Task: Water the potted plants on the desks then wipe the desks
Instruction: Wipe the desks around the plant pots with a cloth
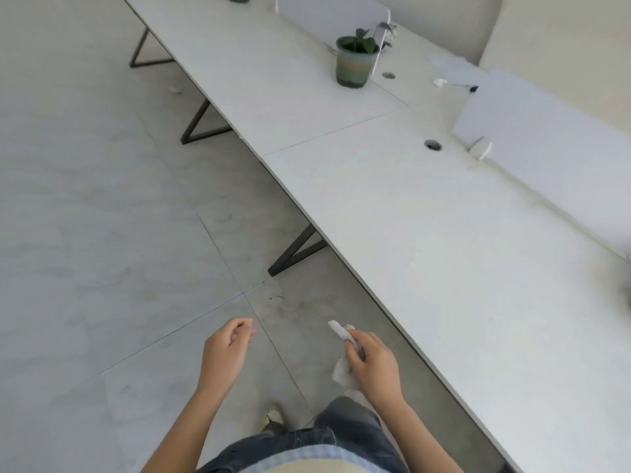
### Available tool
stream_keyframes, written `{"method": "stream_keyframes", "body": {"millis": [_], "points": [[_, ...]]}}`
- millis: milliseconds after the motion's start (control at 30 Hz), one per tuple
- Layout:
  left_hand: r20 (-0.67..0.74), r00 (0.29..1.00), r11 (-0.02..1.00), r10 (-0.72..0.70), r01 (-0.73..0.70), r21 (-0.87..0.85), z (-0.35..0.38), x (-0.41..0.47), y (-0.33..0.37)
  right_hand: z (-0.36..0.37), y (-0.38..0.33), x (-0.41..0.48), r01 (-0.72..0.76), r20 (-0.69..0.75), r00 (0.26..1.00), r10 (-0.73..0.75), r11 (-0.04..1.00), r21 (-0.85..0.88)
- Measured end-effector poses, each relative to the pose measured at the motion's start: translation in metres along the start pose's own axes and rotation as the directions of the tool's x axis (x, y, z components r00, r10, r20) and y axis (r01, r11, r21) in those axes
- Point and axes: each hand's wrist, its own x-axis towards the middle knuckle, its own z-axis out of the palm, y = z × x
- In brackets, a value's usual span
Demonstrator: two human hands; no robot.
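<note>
Head cam: right hand (372, 363) is curled around a white wipe (341, 372), held over the floor just off the desk's (444, 250) near edge. It looks like thin crumpled tissue, with its ends poking out of the fist. Probably weightless, floppy and tearable, so I'd bunch it into a pad under the fingers. Left hand (223, 349) is loosely curled and empty.

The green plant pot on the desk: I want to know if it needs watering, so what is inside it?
Inside the pot a small plant with rounded green leaves shows. The soil is hidden by leaves and rim, so its dampness cannot be judged.
</note>
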Motion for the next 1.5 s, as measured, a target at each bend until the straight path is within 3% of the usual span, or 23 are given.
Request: {"method": "stream_keyframes", "body": {"millis": [233,567,900,1267,1500], "points": [[-0.046,0.983,0.984,-0.176,0.174,-0.036,-0.023,0.058,-0.015,0.036,-0.044,0.073,0.102,0.130,0.987,-0.092,0.992,-0.069],[-0.156,0.984,0.996,-0.090,0.089,-0.013,-0.057,0.238,0.061,0.056,-0.158,0.268,0.204,0.124,0.969,-0.213,0.976,0.080],[-0.214,0.943,0.967,-0.255,0.248,-0.057,-0.109,0.353,0.048,0.123,-0.229,0.367,0.271,0.273,0.927,-0.257,0.963,-0.013],[-0.074,0.997,0.998,-0.036,0.033,-0.049,-0.220,0.580,0.120,0.199,-0.352,0.471,0.070,-0.009,0.998,-0.069,0.997,0.017],[0.185,0.979,0.996,-0.082,0.076,0.040,-0.204,0.633,0.117,0.202,-0.361,0.495,-0.174,-0.179,0.965,0.192,0.979,0.109]]}}
